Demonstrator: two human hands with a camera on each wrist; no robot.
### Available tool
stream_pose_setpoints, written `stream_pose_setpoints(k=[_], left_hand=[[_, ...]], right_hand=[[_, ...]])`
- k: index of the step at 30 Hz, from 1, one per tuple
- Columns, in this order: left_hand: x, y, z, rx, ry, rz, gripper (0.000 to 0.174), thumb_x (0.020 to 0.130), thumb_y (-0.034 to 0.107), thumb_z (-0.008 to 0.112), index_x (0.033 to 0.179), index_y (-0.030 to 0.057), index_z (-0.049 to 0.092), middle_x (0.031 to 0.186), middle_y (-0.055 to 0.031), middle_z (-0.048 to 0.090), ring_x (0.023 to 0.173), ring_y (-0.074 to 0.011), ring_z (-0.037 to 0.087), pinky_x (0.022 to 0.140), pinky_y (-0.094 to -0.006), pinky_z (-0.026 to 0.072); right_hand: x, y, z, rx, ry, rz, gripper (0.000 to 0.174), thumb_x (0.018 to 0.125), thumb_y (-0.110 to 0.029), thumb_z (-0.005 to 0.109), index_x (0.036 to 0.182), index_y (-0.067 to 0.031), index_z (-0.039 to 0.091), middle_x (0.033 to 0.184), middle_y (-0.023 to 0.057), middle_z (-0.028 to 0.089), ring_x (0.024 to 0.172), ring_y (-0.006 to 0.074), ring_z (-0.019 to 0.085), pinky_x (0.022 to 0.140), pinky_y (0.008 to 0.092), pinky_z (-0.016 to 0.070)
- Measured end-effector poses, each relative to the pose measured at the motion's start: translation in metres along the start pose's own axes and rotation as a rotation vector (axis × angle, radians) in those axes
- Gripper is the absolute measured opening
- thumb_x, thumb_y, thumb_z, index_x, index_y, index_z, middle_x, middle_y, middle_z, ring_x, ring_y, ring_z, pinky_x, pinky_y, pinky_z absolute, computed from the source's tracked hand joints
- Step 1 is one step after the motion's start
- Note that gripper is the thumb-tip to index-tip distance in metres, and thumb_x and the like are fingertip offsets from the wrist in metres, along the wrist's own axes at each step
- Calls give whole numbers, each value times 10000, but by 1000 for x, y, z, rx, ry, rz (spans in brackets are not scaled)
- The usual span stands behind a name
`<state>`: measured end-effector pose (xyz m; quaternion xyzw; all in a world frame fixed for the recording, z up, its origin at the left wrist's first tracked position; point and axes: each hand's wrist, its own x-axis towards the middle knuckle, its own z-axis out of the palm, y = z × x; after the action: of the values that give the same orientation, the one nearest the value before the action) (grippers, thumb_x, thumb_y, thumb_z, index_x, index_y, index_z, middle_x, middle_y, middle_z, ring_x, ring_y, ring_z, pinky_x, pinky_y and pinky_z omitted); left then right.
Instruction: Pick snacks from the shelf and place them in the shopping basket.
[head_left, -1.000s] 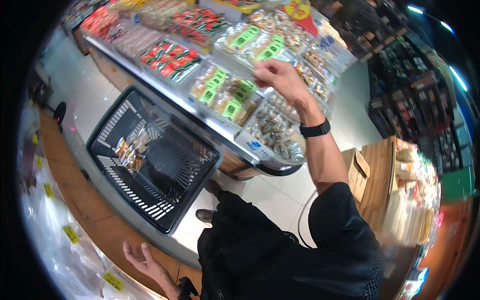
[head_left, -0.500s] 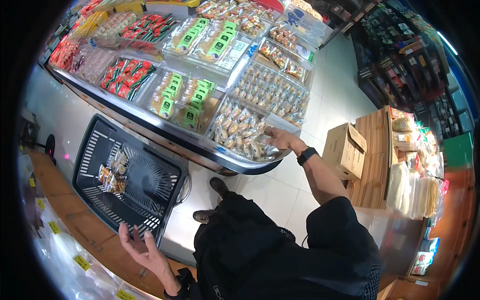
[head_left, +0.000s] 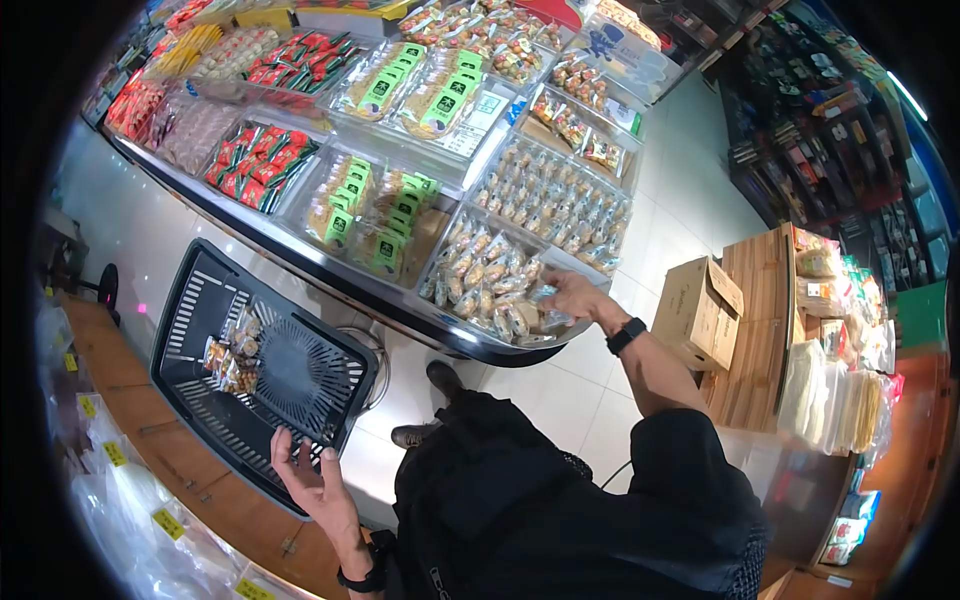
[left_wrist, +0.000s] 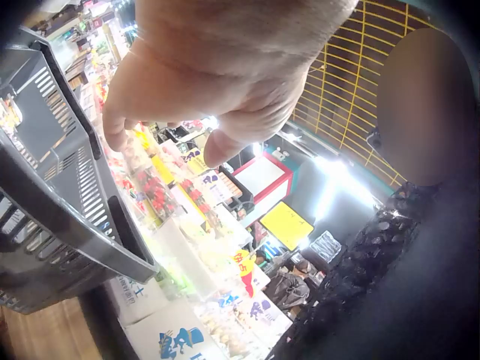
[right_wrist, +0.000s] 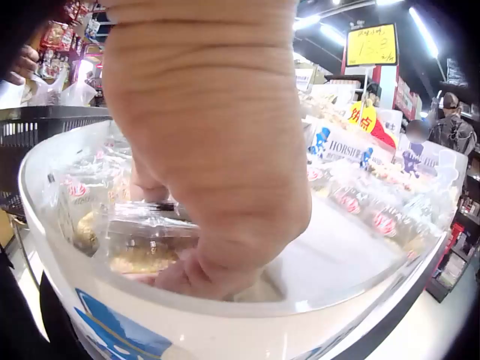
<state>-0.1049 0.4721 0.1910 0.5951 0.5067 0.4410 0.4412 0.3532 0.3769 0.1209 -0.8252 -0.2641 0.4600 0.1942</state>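
My right hand [head_left: 580, 300] reaches into the corner bin [right_wrist: 225, 309] of a shop display. Its fingers curl round a clear-wrapped pastry [right_wrist: 146, 246] just inside the white rim in the right wrist view; the wrist hides part of that grip. More small wrapped pastries [head_left: 480, 265] fill the bin to the left of the hand. My left hand [head_left: 322, 492] holds nothing, its fingers spread and loosely bent near the lower edge of a dark shopping basket [head_left: 305, 350]. Inside the basket lie several small snack packets [head_left: 232, 350].
Green-labelled packs [head_left: 365, 215] and red packets [head_left: 262, 165] sit in neighbouring trays. A cardboard box [head_left: 695, 312] stands right of the display, beside a wooden stand [head_left: 750, 330] with bagged goods. A wooden counter [head_left: 190, 455] with plastic bags runs along the left.
My right hand has come down from above the green-labelled packs into the corner bin and now grips a pastry there. The left hand stays spread, a little further right.
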Motion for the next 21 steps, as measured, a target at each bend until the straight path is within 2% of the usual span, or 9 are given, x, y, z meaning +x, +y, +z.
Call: stream_pose_setpoints(k=[1,6,9,11,13,15,17,19,21], left_hand=[[1,-1,0,1,-1,-7,508,831,-18,579,1311,-3,415,1388,-141,367,1228,-221,400,1027,-379,354],[4,-3,-2,-4,-65,5,513,854,-9,582,1337,-2,408,1379,-106,408,1255,-203,411,1047,-376,340],[7,0,2,-136,-172,-66,566,793,-78,564,1331,6,409,1365,-120,403,1257,-222,409,1032,-382,360],[9,0,6,-243,-256,-218,657,726,-114,570,1347,17,400,1344,-125,412,1269,-244,411,1012,-394,403],[12,-4,11,-352,-453,-258,706,727,-60,590,1389,32,363,1358,-132,407,1266,-251,419,996,-403,436],[16,5,15,-463,-609,-298,727,771,31,617,1432,53,316,1380,-128,399,1274,-248,416,999,-421,445],[15,6,18,-723,-613,-400,719,836,159,645,1455,71,291,1396,-120,395,1274,-238,415,973,-401,455],[16,10,9,-873,-606,-467,686,901,250,626,1466,82,276,1380,-103,406,1229,-194,449,915,-340,475],[15,11,-8,-886,-487,-611,481,979,242,517,1406,81,363,1276,-87,502,1092,-144,536,842,-265,480]], right_hand=[[-6,-5,-5,-28,12,25,496,747,-139,722,1179,41,559,963,125,641,677,201,628,410,303,513],[-47,-23,-26,34,205,-221,332,731,-132,741,1029,-16,657,829,58,642,740,121,592,704,266,487],[-70,-50,-36,130,229,-197,295,733,-93,747,1002,-22,652,856,33,636,761,105,586,708,262,489],[-90,-79,-23,256,133,-338,301,762,-64,744,1038,-28,626,879,10,627,782,94,579,710,258,488],[-116,-125,7,312,-34,-389,333,779,-57,744,1082,-26,609,880,-1,618,785,85,573,709,255,489],[-118,-146,56,361,-224,-619,388,790,-72,755,1134,-20,585,875,-22,604,799,67,565,727,251,487],[-137,-180,94,89,-390,-543,433,784,-125,763,1158,-10,577,881,1,610,812,73,560,735,265,477],[-137,-199,142,39,-436,-760,462,776,-182,752,1169,-14,577,892,77,638,789,138,603,726,294,485],[-144,-217,181,-84,-348,-996,482,766,-206,733,1184,-30,571,917,139,648,789,236,636,731,331,497]])
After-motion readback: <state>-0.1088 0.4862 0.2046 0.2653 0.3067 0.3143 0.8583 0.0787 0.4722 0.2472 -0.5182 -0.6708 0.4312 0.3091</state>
